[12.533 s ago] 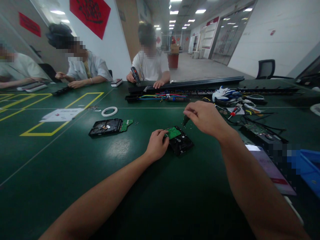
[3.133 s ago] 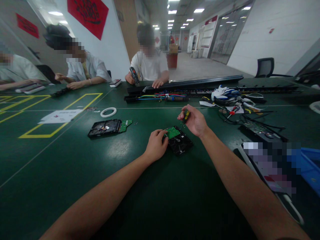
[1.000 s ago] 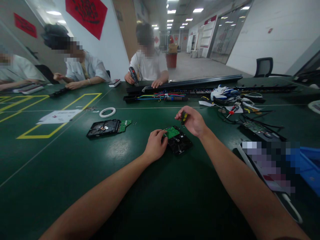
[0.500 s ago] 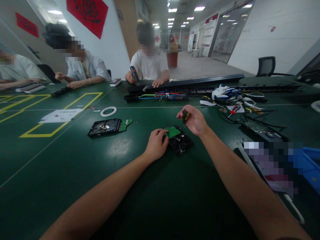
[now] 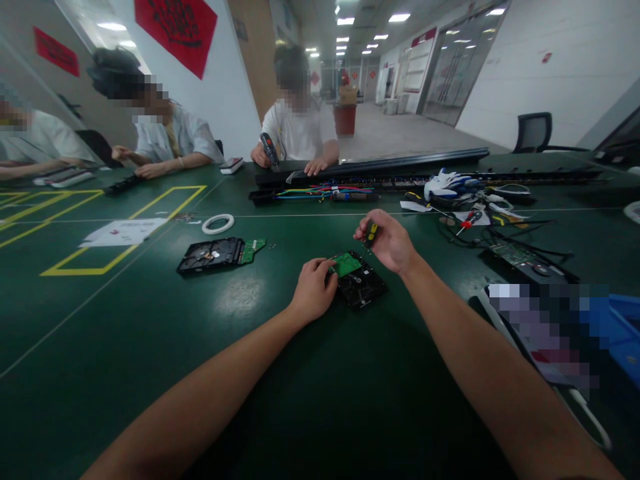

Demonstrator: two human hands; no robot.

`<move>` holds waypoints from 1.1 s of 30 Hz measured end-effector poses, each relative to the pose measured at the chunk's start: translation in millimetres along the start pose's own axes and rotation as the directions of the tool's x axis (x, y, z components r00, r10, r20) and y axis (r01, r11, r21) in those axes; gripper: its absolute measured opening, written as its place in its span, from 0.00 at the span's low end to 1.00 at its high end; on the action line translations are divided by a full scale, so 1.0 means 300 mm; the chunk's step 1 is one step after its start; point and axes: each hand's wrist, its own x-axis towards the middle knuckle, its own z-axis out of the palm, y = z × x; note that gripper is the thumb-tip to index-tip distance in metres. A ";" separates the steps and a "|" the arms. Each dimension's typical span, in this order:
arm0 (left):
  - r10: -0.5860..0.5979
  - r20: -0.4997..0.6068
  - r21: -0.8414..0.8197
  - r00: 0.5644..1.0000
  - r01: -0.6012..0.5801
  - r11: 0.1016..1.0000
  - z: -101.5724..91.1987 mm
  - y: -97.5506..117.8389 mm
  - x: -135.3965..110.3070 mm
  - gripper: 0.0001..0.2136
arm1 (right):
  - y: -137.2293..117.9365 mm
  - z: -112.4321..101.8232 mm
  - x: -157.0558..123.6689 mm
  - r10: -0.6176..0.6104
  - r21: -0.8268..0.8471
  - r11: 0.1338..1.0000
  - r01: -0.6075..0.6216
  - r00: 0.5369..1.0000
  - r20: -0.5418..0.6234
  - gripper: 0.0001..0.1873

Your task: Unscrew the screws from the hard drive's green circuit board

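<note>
A black hard drive [image 5: 364, 291] lies on the green table with its green circuit board [image 5: 347, 265] facing up. My left hand [image 5: 314, 288] grips the drive's left edge, fingers curled over it beside the board. Above the drive's far edge, my right hand [image 5: 387, 241] is closed on a screwdriver [image 5: 370, 234] with a black and yellow handle. Its thin shaft points down toward the board's right side; whether the tip touches a screw I cannot tell. Farther left lies a second hard drive [image 5: 213, 256], its green circuit board [image 5: 253, 251] sticking out at one end.
Beyond the drives are a white ring [image 5: 218, 224] and paper sheets [image 5: 120, 232]. Colored wires [image 5: 305, 193] run along black rails at the back. Gloves [image 5: 447, 186] and a red screwdriver [image 5: 467, 222] lie right. A blue bin [image 5: 623, 333] stands at right. A co-worker [image 5: 300, 130] holds a power screwdriver opposite.
The screwdriver handle has turned slightly in my right hand and shows more of its yellow. My left hand and the hard drive stay in place.
</note>
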 end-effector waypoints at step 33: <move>0.001 -0.003 0.001 1.000 -0.001 1.000 0.003 -0.005 0.001 0.15 | 0.002 -0.005 0.008 0.039 0.014 0.999 -0.039 0.999 0.031 0.18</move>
